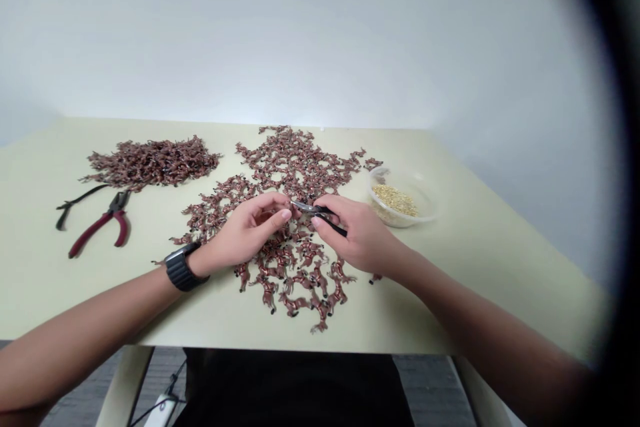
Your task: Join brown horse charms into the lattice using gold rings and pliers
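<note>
- Left hand: palm turned inward, fingers curled, held over the spread of figures. The fingertips sit just beside the steel tip of the tool. Whether they pinch anything cannot be determined.
- Right hand: fingers closed around a small steel-tipped tool with a black handle. The exact tool type cannot be confirmed.
- Tool position: held above the table, at the centre of the work area, between both hands.
- Brown horse figurines: black-hooved, laid out in a loose single layer beneath and ahead of the hands.
- Heap of brown figurines: tangled mass, further left on the table, apart from the spread.
- Red-handled pliers: lying open at the table's left, with a thin black-handled tool just beside them.
- Clear plastic bowl: at right, just past the spread, holding small pale granules.
- Left wrist: black watch.
- Table: pale yellow-green surface, bearing all items listed.
- Below the table edge: white power strip.
</note>
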{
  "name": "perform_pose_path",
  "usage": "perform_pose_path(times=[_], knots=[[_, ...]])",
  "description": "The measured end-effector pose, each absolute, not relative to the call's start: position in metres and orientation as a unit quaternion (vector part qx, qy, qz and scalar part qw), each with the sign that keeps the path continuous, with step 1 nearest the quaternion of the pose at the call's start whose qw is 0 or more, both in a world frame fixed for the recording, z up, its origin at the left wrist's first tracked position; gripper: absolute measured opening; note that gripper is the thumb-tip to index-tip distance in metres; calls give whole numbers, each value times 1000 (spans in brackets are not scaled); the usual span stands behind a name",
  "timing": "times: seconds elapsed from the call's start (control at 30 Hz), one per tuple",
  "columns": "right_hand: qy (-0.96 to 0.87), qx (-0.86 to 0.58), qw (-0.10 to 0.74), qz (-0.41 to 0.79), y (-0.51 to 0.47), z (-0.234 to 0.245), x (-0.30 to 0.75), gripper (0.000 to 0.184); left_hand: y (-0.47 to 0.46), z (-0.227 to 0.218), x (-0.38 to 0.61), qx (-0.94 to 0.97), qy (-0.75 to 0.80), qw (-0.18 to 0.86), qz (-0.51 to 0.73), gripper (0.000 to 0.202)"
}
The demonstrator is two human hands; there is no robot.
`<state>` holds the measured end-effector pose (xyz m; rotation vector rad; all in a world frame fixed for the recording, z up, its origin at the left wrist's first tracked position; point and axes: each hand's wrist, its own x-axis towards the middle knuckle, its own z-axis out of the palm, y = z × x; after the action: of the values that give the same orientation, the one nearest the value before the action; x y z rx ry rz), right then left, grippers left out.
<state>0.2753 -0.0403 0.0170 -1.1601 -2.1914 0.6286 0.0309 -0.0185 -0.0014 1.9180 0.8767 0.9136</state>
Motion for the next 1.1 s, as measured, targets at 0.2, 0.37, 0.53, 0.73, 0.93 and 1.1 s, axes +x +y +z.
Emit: perform_pose_path(times=[0.2, 0.37, 0.53, 0.73, 0.93, 1.1], knots=[[-691, -444, 220, 526, -45, 25, 273, 37, -6, -7, 19, 886, 259, 56, 381, 26], [-698, -457, 260, 487, -45, 23, 272, 35, -4, -4, 18, 882, 279, 56, 376, 27], [-761, -473, 306, 321, -43, 19, 272, 26, -13, -2, 25, 830, 359, 204, 375, 22], [-796, -452, 305, 262, -43, 20, 271, 22, -15, -2, 28, 805, 352, 291, 379, 19], [-809, -444, 300, 241, -43, 19, 271, 19, -17, -3, 28, 803, 349, 292, 385, 19], [-815, -437, 298, 238, -43, 19, 272, 18, -16, -3, 28, 800, 351, 294, 387, 19]])
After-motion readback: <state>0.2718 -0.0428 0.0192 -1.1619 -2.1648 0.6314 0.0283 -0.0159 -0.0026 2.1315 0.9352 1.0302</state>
